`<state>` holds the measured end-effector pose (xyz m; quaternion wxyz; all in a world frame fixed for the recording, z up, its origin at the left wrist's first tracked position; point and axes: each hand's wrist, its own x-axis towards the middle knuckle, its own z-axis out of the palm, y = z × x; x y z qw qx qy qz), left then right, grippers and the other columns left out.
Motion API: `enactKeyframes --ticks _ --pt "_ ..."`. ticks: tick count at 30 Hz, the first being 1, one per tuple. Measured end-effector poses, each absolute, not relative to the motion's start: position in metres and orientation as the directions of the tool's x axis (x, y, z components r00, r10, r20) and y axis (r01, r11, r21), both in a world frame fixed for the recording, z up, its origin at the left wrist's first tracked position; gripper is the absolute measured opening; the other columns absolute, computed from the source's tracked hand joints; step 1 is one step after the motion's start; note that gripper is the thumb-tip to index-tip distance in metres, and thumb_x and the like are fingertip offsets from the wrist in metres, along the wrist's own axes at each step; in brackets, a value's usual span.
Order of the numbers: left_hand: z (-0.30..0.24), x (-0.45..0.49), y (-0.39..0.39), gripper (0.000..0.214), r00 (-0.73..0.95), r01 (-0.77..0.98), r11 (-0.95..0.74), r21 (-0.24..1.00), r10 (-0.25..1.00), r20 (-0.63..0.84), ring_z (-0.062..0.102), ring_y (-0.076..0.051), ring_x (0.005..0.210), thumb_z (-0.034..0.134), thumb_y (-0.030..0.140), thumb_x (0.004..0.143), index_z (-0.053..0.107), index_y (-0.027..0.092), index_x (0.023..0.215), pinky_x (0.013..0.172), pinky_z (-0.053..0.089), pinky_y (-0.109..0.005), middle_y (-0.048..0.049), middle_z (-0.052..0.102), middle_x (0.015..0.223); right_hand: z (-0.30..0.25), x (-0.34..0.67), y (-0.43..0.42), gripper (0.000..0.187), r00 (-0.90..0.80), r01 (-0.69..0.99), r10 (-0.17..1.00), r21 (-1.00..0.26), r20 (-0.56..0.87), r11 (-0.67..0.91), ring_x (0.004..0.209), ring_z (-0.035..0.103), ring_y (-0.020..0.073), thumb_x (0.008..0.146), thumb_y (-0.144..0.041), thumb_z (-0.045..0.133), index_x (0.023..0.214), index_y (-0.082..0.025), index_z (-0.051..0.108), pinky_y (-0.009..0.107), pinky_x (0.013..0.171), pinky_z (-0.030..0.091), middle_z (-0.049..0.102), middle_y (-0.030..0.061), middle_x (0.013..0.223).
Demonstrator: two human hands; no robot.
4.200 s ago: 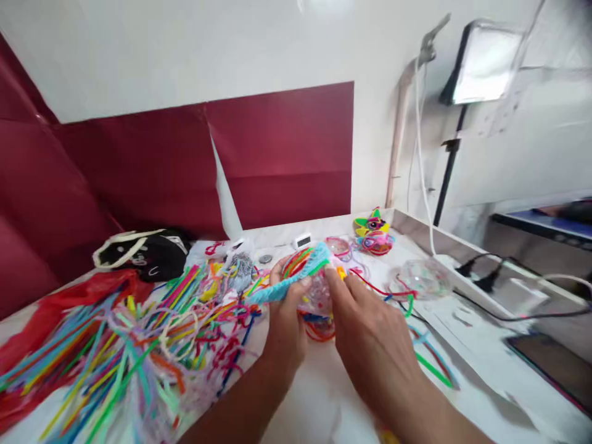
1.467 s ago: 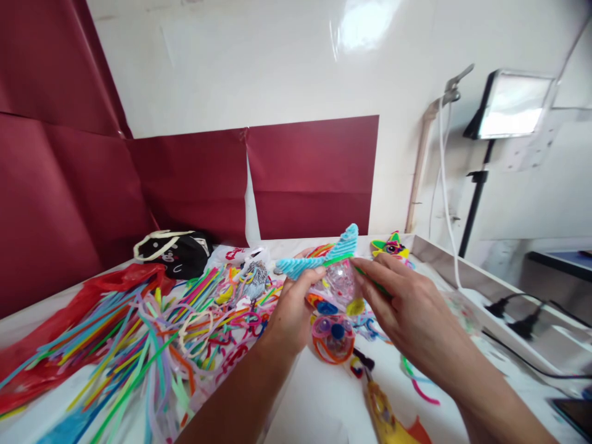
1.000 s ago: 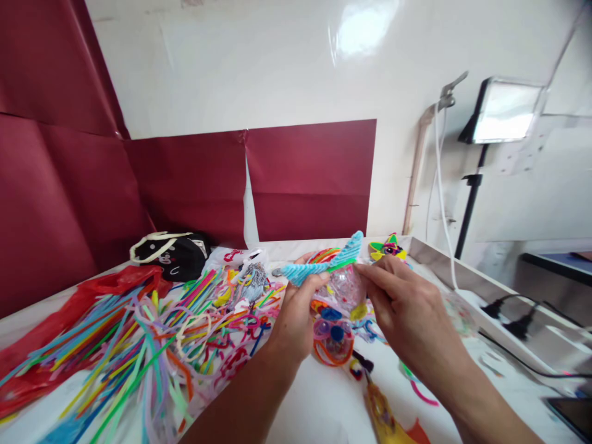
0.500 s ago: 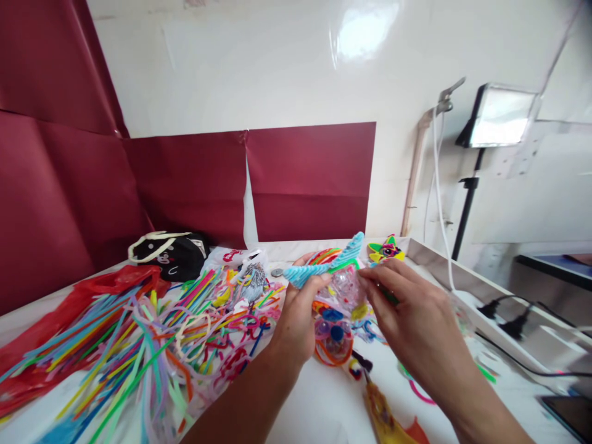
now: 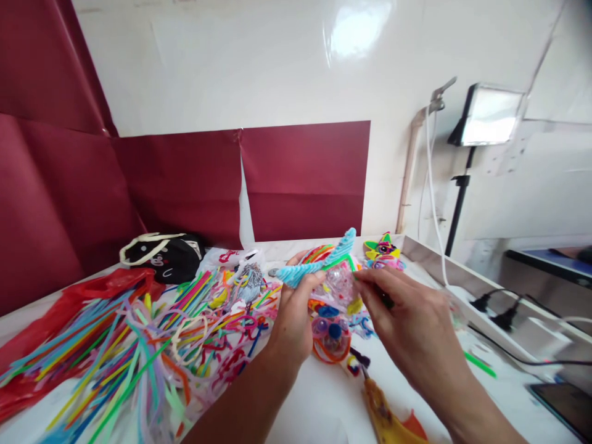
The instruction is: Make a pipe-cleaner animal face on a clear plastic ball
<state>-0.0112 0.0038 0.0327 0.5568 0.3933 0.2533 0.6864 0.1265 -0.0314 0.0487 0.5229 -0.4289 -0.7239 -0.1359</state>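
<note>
My left hand (image 5: 293,327) is closed, thumb on top, around a light blue piece made of pipe cleaners (image 5: 303,270) laid side by side in a bent, tail-like form. A green pipe cleaner (image 5: 340,262) runs out from under the blue piece and bends down toward my right hand (image 5: 411,314). The thumb and forefinger of that hand pinch its end. Just below them lies a clear bag of small beads (image 5: 340,282). Nearer to me is a round container with a blue pompom (image 5: 333,336).
Loose pipe cleaners (image 5: 124,364) cover the left side, partly on a red plastic bag (image 5: 60,327). A black pouch (image 5: 166,259) stands behind. A yellow tool (image 5: 386,410) lies in front. To the right are plugs (image 5: 506,317), a phone (image 5: 562,401) and a lamp (image 5: 493,116).
The view has shifted slightly to the right. Both hands keep their hold, and the green pipe cleaner's bend near my right fingers shows more clearly.
</note>
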Motion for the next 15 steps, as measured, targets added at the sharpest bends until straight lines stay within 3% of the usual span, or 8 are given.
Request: enactKeyframes --ticks 8,15 --pt "0.032 -0.011 0.002 0.036 -0.062 -0.553 -0.240 0.798 0.967 0.247 0.063 -0.021 0.099 0.067 0.018 0.074 0.064 0.019 0.110 0.086 0.049 -0.031 -0.0030 0.070 0.098 0.057 0.135 -0.034 0.021 -0.165 0.750 0.541 -0.251 0.825 0.612 0.064 0.067 0.0150 0.087 -0.013 0.052 0.089 -0.018 0.072 0.023 0.057 0.045 0.072 0.0004 0.074" --pt "0.029 -0.011 0.004 0.034 -0.070 -0.549 -0.238 0.801 0.968 0.240 0.063 -0.020 0.101 0.068 0.018 0.072 0.064 0.020 0.106 0.090 0.047 -0.031 -0.0016 0.070 0.097 0.062 0.143 -0.030 0.017 -0.198 0.762 0.584 -0.252 0.787 0.597 0.063 0.070 0.0144 0.082 -0.013 0.059 0.086 -0.018 0.075 0.023 0.056 0.046 0.076 0.0002 0.078"
